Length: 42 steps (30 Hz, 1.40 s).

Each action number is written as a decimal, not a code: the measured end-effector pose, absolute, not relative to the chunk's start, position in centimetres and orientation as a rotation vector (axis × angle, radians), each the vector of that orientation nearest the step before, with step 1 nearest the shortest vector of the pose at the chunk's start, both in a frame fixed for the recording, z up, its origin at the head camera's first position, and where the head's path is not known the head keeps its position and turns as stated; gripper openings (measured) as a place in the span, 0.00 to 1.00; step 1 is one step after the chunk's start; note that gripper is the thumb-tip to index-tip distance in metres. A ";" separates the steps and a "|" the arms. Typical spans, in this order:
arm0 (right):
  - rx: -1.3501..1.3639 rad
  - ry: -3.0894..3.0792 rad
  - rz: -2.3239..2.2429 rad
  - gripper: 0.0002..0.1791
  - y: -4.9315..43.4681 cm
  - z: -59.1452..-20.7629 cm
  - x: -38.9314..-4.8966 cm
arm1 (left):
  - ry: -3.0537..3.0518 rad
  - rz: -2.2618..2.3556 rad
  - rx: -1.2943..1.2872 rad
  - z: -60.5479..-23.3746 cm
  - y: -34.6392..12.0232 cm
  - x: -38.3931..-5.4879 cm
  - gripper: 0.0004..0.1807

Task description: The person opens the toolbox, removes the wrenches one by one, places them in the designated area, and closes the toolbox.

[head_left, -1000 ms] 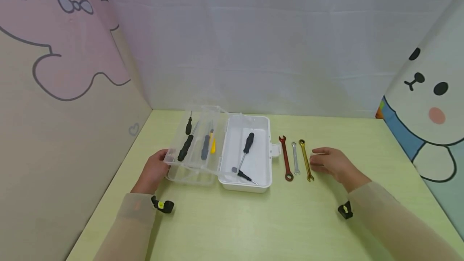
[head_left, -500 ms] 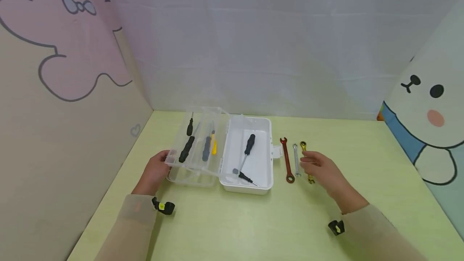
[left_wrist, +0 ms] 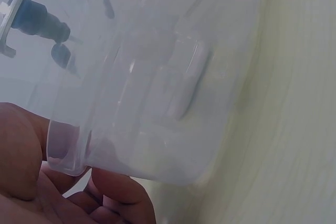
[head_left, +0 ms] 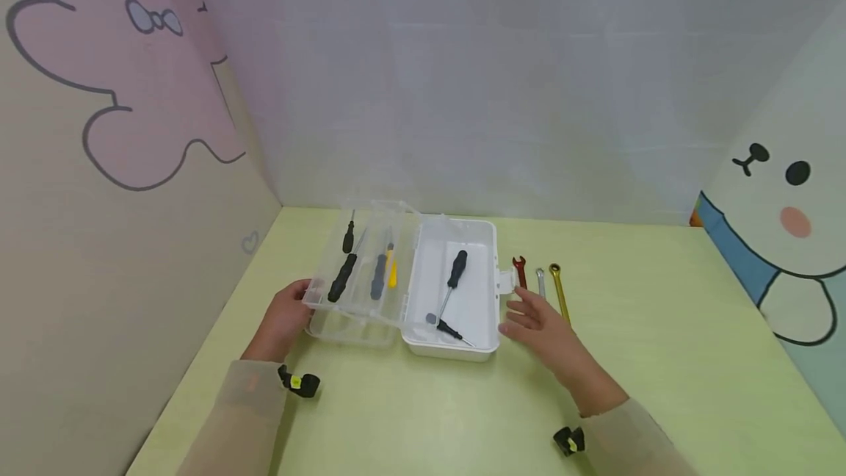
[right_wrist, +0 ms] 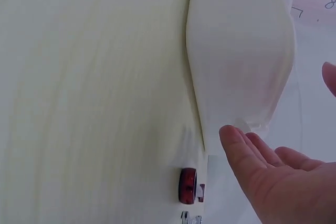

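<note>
My left hand (head_left: 280, 322) pinches the near left corner of a clear plastic tray (left_wrist: 147, 145), tilted up over the clear lid of a white toolbox (head_left: 423, 349). Seen through the plastic are black-handled screwdrivers (head_left: 341, 279) and a yellow-handled tool (head_left: 393, 275). Two more screwdrivers (head_left: 458, 269) lie inside the white base. My right hand (head_left: 542, 330) is open and empty, its fingertips close beside the box's right wall (right_wrist: 239, 61). It partly covers a red wrench (head_left: 520, 264), a silver wrench (head_left: 541, 279) and a gold ratchet wrench (head_left: 559, 289).
A white latch (head_left: 506, 282) sticks out from the box's right side toward the wrenches. The pale wooden table (head_left: 423, 417) ends at a fabric backdrop (head_left: 463, 116) behind. Printed panels (head_left: 178, 255) stand at both sides.
My right hand has moved left, from beside the gold wrench, across the wrenches to the box's right side. My left hand keeps hold of the tray in the same place.
</note>
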State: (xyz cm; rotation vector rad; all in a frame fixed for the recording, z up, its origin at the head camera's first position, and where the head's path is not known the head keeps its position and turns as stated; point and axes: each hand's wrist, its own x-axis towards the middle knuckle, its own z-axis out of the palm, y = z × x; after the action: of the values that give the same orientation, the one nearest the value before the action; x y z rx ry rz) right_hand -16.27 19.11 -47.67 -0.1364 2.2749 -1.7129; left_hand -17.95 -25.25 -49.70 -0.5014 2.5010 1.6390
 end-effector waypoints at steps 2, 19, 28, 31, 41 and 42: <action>-0.135 2.243 -1.753 0.46 18.5 -47.8 -15.9 | 2.496 1.648 -0.488 -49.7 -25.3 -17.9 0.25; -0.055 2.147 -1.896 0.52 16.2 -49.6 -14.6 | 2.466 1.671 -0.421 -49.7 -25.8 -17.8 0.26; -0.074 2.147 -1.896 0.54 16.4 -49.7 -14.7 | 2.426 1.665 -0.408 -49.7 -25.9 -18.2 0.30; -0.078 2.154 -1.895 0.54 16.5 -49.7 -14.8 | 2.411 1.652 -0.412 -49.7 -25.9 -18.4 0.32; -0.068 2.145 -1.909 0.54 16.2 -49.6 -14.8 | 2.369 1.742 -0.374 -49.9 -26.0 -18.3 0.31; -0.066 2.148 -1.908 0.54 16.2 -49.6 -14.8 | 2.369 1.750 -0.375 -49.9 -26.0 -18.3 0.30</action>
State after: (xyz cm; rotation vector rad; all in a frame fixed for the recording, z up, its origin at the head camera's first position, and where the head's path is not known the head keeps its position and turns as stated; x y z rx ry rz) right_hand -14.83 16.17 -49.61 -0.0660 2.1476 -1.9080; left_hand -18.32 -26.05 -49.89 -0.3745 2.3689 1.7500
